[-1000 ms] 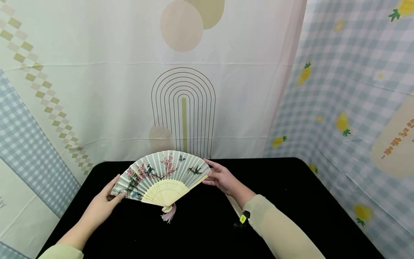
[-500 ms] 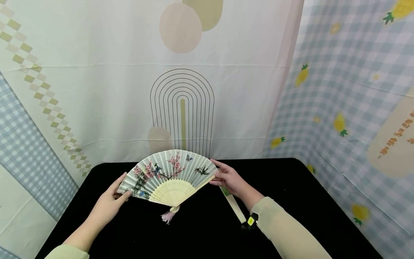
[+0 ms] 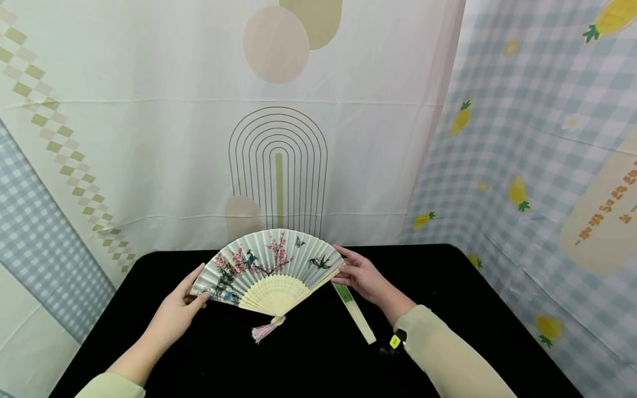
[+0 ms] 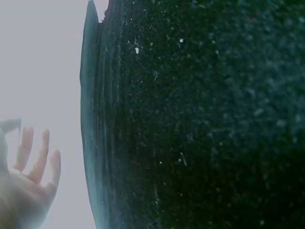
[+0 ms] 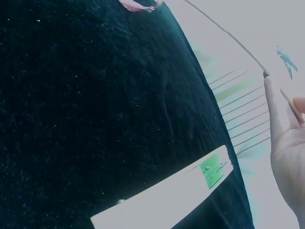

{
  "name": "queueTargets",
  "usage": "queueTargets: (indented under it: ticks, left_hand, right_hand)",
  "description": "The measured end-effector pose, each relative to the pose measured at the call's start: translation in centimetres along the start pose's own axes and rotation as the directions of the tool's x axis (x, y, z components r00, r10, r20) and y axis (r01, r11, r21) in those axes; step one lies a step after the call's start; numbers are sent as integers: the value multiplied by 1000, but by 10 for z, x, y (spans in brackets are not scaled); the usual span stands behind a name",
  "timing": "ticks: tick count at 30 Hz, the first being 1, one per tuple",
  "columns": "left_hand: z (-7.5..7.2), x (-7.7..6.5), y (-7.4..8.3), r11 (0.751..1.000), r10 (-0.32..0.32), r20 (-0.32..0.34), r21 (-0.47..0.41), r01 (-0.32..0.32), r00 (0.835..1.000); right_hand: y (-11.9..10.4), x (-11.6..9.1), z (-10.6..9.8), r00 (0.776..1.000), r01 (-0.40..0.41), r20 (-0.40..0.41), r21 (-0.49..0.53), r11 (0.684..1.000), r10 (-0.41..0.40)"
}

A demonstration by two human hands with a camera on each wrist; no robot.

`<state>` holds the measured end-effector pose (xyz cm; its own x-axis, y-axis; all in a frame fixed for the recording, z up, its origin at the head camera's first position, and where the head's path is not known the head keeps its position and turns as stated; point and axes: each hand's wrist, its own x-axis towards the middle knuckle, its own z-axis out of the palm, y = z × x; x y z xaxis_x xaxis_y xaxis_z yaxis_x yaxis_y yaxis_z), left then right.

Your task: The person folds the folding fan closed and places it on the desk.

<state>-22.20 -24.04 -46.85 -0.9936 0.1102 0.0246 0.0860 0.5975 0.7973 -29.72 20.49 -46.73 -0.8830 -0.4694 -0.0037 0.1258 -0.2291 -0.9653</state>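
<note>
An unfolded folding fan point(image 3: 278, 265), pale and pleated, shows pink blossoms, birds and a butterfly. It is spread wide above the black table, its curved edge up and its cream ribs below. From the rib joint hangs a pinkish tassel point(image 3: 264, 331). My left hand point(image 3: 174, 315) pinches the fan's left end, thumb in front. At the other end, my right hand point(image 3: 365, 276) grips the outer rib. The left wrist view has the left hand point(image 4: 33, 176) at its edge, washed out. In the right wrist view, the right hand point(image 5: 288, 143) is partly cut off at the rib.
Under the right forearm lies a long, narrow, pale object point(image 3: 362, 323) with a green patch, partly hidden by the hand. The black table point(image 3: 278, 370) ends at a white patterned curtain point(image 3: 189, 166). Checked cloth with pineapples point(image 3: 517, 138) hangs at the right.
Both hands have shifted the fan slightly to the right, still spread. Its tassel has swung to the left. More of the pale narrow object shows beside the right arm.
</note>
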Motion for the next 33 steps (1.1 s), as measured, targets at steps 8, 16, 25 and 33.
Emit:
queueTargets:
  ticks: [8,16,25,33]
  left_hand:
    - [5,-2,5,1000,15,-43,-10,-15,999]
    - [10,3,10,985,14,-46,-172,-21,999]
    - [11,2,21,934,-29,-49,-358,10,998]
    - [13,2,24,858,-42,1,-512,37,999]
  right_hand:
    - [1,-1,-2,1000,18,-6,-14,1000,-18]
    - [1,-4,-7,999,-8,-35,3,1000,8]
    - [0,-7,-11,998,-17,-64,-3,1000,17]
    - [2,-7,-14,997,-12,-74,-4,1000,11]
